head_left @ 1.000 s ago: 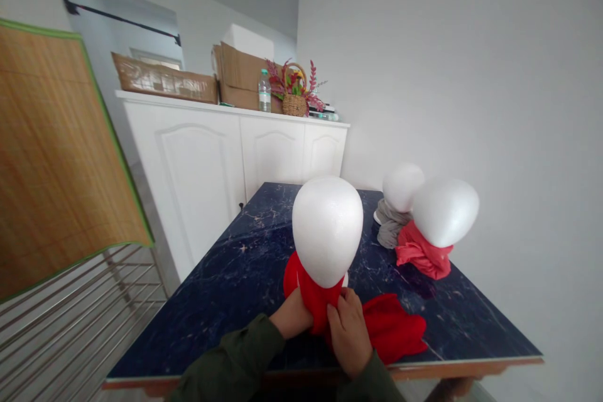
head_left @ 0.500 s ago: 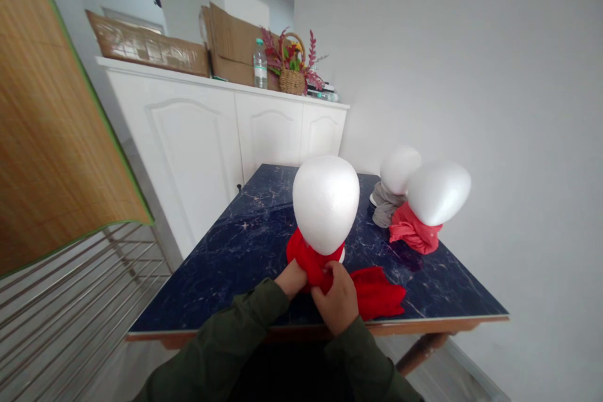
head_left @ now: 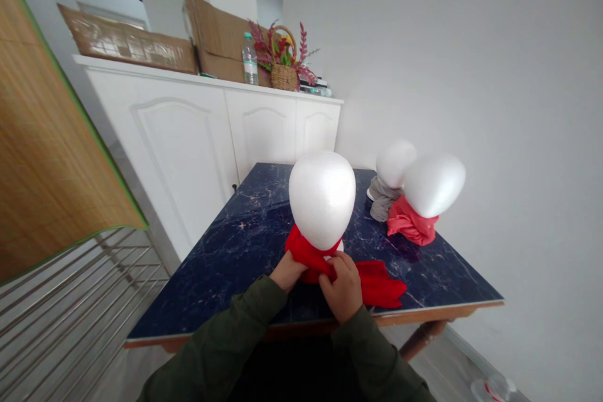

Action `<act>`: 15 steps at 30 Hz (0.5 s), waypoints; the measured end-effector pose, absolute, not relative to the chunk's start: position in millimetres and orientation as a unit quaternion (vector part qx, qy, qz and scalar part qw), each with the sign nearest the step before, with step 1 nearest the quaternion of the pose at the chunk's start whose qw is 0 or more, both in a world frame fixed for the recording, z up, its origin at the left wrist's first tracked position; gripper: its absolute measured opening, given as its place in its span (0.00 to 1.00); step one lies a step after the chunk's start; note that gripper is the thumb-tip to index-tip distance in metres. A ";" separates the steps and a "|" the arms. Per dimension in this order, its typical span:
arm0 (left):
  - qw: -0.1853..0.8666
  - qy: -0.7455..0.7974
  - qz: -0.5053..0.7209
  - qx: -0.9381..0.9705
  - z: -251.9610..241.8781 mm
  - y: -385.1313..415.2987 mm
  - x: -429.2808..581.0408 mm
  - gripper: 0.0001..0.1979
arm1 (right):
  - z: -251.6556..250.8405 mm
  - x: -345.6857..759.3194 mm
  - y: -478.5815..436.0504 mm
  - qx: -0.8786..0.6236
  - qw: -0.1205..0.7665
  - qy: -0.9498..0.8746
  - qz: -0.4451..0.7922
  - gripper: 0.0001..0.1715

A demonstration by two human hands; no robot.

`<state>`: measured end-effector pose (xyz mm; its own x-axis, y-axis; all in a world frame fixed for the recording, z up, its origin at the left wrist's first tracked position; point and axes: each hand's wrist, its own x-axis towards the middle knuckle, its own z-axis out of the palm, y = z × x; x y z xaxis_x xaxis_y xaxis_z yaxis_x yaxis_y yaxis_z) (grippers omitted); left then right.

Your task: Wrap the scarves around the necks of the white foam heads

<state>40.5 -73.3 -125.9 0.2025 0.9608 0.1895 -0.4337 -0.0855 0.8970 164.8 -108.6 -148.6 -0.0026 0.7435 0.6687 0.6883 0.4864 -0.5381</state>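
Note:
A white foam mannequin head (head_left: 322,200) stands near the front of the dark blue marbled table (head_left: 245,245). Round its neck lies a red scarf (head_left: 380,285), one end of which spreads out flat on the tabletop to the right. My left hand (head_left: 288,271) grips the scarf at the left of the neck, its fingertips partly hidden in the cloth. On the right, my right hand (head_left: 343,287) pinches the scarf below the chin, thumb against fingers. Part of the head's white base shows between scarf and right hand.
At the table's right rear stand two more foam heads, one with a coral scarf (head_left: 412,221), one with a grey scarf (head_left: 384,198). A white cabinet (head_left: 188,144) backs the table, bearing boxes, a bottle (head_left: 250,59) and a flower basket (head_left: 284,77). A metal rack (head_left: 94,301) stands left.
My left hand has drawn back slightly left, showing more of its fingers. My right hand has shifted a little right and still pinches the scarf. The camera view has turned slightly.

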 end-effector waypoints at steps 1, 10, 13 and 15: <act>0.625 0.293 0.562 0.456 -129.0 -70.2 32.7 0.25 | -149.0 175.2 -102.9 -0.512 0.502 -0.696 0.032 0.10; 0.534 0.489 0.569 0.389 -140.9 -28.2 -62.9 0.19 | -154.7 250.9 -37.0 -0.626 0.401 -0.667 0.043 0.16; 0.519 0.495 0.526 0.457 -145.1 -30.0 -48.0 0.17 | -168.8 228.6 -30.0 -0.642 0.327 -0.685 0.107 0.19; 0.529 0.469 0.508 0.493 -146.3 -35.3 -30.6 0.16 | -175.4 214.0 -30.3 -0.639 0.331 -0.681 0.136 0.19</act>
